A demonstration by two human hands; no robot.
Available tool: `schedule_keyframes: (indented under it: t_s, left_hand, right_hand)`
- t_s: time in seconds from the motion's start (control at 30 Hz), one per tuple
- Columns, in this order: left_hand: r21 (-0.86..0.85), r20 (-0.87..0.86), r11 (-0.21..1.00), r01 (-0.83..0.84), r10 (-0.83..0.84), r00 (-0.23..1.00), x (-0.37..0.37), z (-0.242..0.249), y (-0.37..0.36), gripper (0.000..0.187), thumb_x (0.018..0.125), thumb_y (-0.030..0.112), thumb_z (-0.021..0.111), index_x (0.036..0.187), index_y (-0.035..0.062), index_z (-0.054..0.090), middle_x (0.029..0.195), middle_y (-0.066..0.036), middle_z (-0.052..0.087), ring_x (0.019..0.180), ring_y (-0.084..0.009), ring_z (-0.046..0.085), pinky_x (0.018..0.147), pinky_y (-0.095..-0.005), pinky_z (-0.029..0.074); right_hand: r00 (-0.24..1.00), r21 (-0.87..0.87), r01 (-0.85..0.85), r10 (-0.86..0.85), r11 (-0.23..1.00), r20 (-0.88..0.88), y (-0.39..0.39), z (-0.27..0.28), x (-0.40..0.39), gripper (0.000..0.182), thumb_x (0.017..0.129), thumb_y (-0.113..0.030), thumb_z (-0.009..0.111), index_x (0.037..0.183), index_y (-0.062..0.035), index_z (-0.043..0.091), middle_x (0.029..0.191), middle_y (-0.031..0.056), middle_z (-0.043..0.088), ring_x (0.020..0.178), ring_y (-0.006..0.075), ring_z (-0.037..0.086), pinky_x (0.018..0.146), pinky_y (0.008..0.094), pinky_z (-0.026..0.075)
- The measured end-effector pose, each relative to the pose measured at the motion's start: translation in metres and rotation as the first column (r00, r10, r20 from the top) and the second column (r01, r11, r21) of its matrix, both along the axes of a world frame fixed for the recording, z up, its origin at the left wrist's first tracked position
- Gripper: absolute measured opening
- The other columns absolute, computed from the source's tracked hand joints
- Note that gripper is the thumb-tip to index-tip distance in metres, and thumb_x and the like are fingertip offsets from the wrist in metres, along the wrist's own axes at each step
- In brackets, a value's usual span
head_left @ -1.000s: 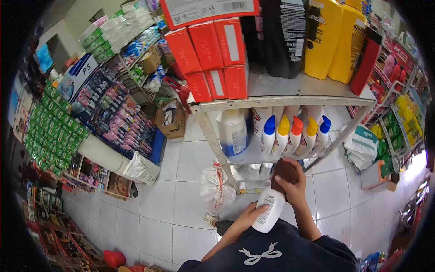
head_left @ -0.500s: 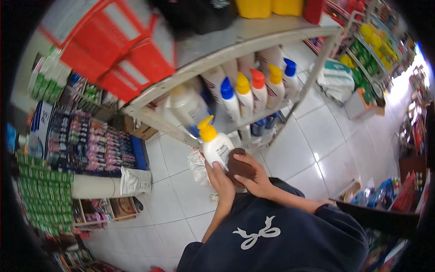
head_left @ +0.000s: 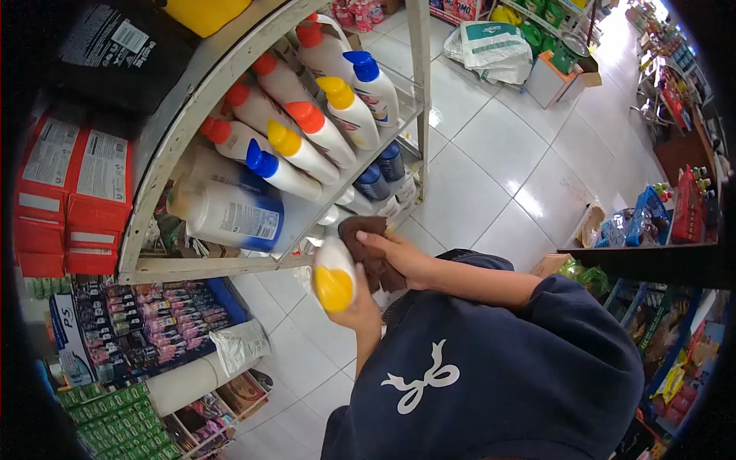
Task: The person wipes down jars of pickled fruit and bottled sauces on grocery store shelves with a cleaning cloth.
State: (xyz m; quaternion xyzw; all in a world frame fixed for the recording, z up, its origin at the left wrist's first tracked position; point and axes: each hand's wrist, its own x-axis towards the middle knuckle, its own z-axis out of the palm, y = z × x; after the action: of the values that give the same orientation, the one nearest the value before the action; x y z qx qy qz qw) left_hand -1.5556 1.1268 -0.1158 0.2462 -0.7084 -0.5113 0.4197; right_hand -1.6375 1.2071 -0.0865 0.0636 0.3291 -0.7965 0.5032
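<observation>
A white pump bottle with a yellow top [head_left: 334, 287] is in my left hand [head_left: 363, 307], its top tilted toward me and blurred by motion. My right hand [head_left: 399, 257] grips a brown cloth [head_left: 366, 244] against the bottle's lower side. Just beyond, the shelf [head_left: 307, 218] carries several white pump bottles with blue, yellow and red tops; the nearest has a blue pump [head_left: 261, 159]. Left of them stands a larger white bottle with a blue edge [head_left: 234, 218].
The metal rack's white post [head_left: 419, 92] rises beyond my hands. Red boxes [head_left: 96, 180] and a black package [head_left: 126, 50] sit on the upper shelf. White tiles [head_left: 491, 161] cover the floor. To the right is a dark counter edge [head_left: 644, 264].
The bottle has turned from nearly upright to top toward me. The cloth has shifted along its side in my right hand. The view has swung, bringing the shelf closer.
</observation>
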Motion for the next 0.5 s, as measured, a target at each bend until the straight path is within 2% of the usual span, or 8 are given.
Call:
schedule_keyframes:
  t_s: [0.1, 0.13, 0.2, 0.23, 0.3, 0.37, 0.4, 0.5]
  left_hand:
    - [-0.042, -0.182, 0.982, -0.184, 0.173, 0.968, -0.03, 0.02, -0.011, 0.033, 0.073, -0.002, 0.064, 0.101, -0.011, 0.051, 0.107, -0.014, 0.05, 0.091, -0.0229, 0.054, 0.081, -0.0314, 0.045]
    - [-0.002, -0.187, 0.988, -0.156, 0.153, 0.97, -0.037, 0.019, -0.017, 0.034, 0.071, -0.001, 0.065, 0.101, -0.01, 0.052, 0.108, -0.015, 0.047, 0.095, -0.0237, 0.052, 0.081, -0.0316, 0.044]
    - [0.071, -0.2, 0.991, -0.116, 0.128, 0.971, -0.047, 0.006, -0.034, 0.035, 0.068, -0.001, 0.069, 0.099, -0.0081, 0.054, 0.11, -0.017, 0.041, 0.102, -0.0252, 0.048, 0.082, -0.032, 0.044]
    - [-0.105, -0.149, 0.98, -0.167, 0.15, 0.977, -0.052, -0.007, -0.047, 0.032, 0.065, 0.002, 0.072, 0.093, -0.0055, 0.058, 0.101, -0.015, 0.046, 0.09, -0.0253, 0.052, 0.075, -0.0336, 0.045]
    - [-0.477, -0.037, 0.859, -0.188, 0.194, 0.98, -0.059, -0.008, -0.056, 0.032, 0.065, 0.002, 0.071, 0.094, -0.0038, 0.059, 0.092, -0.013, 0.05, 0.087, -0.0245, 0.052, 0.07, -0.0331, 0.046]
    - [-0.474, 0.026, 0.854, -0.214, 0.257, 0.966, -0.068, -0.021, -0.062, 0.032, 0.062, 0.005, 0.073, 0.09, -0.0014, 0.061, 0.087, -0.012, 0.051, 0.079, -0.0242, 0.05, 0.066, -0.0338, 0.043]
    - [-0.538, -0.089, 0.798, -0.271, 0.266, 0.96, -0.075, -0.022, -0.065, 0.03, 0.062, 0.008, 0.074, 0.087, -0.0025, 0.06, 0.083, -0.011, 0.05, 0.076, -0.0233, 0.048, 0.064, -0.0329, 0.04]
    - [-0.347, 0.066, 0.902, -0.256, 0.296, 0.953, -0.082, -0.016, -0.066, 0.047, 0.063, 0.01, 0.075, 0.102, -0.0025, 0.053, 0.092, -0.011, 0.048, 0.079, -0.0198, 0.049, 0.066, -0.0304, 0.042]
  right_hand:
    - [0.998, -0.097, -0.046, 0.05, 0.994, 0.039, -0.003, -0.011, 0.002, 0.039, 0.083, -0.029, 0.054, 0.113, -0.0053, 0.043, 0.1, 0.0069, 0.054, 0.088, 0.0144, 0.054, 0.074, 0.0259, 0.044]
    - [0.997, -0.066, -0.077, 0.076, 0.995, -0.008, -0.001, -0.004, -0.002, 0.04, 0.083, -0.03, 0.054, 0.113, -0.0049, 0.042, 0.1, 0.0085, 0.054, 0.089, 0.0178, 0.054, 0.075, 0.03, 0.046]
    - [0.996, -0.062, -0.082, 0.084, 0.995, 0.04, 0.0, -0.008, -0.009, 0.042, 0.083, -0.031, 0.053, 0.113, -0.0045, 0.041, 0.1, 0.0099, 0.054, 0.09, 0.0202, 0.054, 0.075, 0.0329, 0.046]
    - [0.993, -0.063, -0.095, 0.099, 0.993, 0.067, 0.0, -0.012, -0.01, 0.043, 0.083, -0.031, 0.053, 0.113, -0.0042, 0.04, 0.1, 0.0106, 0.054, 0.091, 0.0213, 0.054, 0.076, 0.0344, 0.047]
    - [0.973, -0.1, -0.077, 0.097, 0.992, 0.21, 0.0, -0.03, -0.012, 0.045, 0.082, -0.033, 0.054, 0.113, -0.0024, 0.04, 0.097, 0.0132, 0.055, 0.086, 0.025, 0.056, 0.076, 0.0371, 0.048]
    - [0.967, -0.075, -0.106, 0.121, 0.991, 0.223, 0.004, -0.043, -0.013, 0.046, 0.082, -0.035, 0.053, 0.109, 0.0007, 0.044, 0.095, 0.0149, 0.057, 0.083, 0.0255, 0.057, 0.076, 0.037, 0.047]
    - [0.974, -0.043, -0.103, 0.11, 0.994, 0.199, 0.006, -0.044, -0.013, 0.048, 0.082, -0.037, 0.052, 0.108, 0.0024, 0.045, 0.095, 0.0155, 0.056, 0.084, 0.0256, 0.057, 0.077, 0.0383, 0.047]
    - [0.98, 0.021, -0.121, 0.116, 0.992, 0.162, 0.014, -0.047, -0.015, 0.054, 0.082, -0.042, 0.048, 0.108, 0.0054, 0.046, 0.097, 0.0163, 0.054, 0.086, 0.0261, 0.055, 0.079, 0.0409, 0.046]
